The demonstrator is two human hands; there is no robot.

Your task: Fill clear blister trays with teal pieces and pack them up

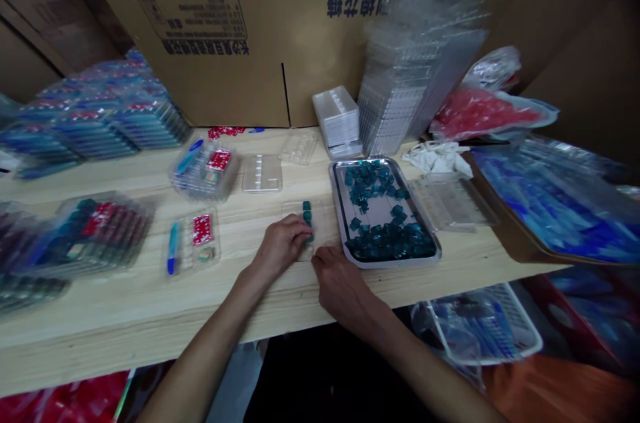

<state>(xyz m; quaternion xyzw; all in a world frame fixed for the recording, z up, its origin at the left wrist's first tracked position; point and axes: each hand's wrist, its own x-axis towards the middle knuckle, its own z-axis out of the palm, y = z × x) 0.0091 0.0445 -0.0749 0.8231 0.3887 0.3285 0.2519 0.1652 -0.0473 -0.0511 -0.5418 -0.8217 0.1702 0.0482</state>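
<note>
Teal blocks (307, 214) stand in a short row on a clear plastic tray (300, 230), which lies flat on a pale wooden table (125, 316). The left hand (283, 246) is at the low end of the row, with its fingers (300, 226) pressed close together against the blocks, but the hand hides too much to tell if they pinch one. The right hand (345, 286) is just beside it, at the near edge of the clear tray. Its fingers (320, 255) are close together and seem to steady that edge, though I cannot tell if they grip it. A metal tray (335, 186) full of more teal blocks (390, 240) sits just to the right, so the blocks are a short reach away. Spare clear trays stand in a tall, leaning stack (420, 70) behind it, near a small pile of white trays (336, 120), where they stay out of the way. Filled plastic packs with blue and red parts (193, 246) lie to the left, and more are piled further back (100, 110), which leaves the middle of the table open for the hands. White gloves (437, 158) lie by the metal tray, and a big cardboard box (250, 30) stands behind everything.
</note>
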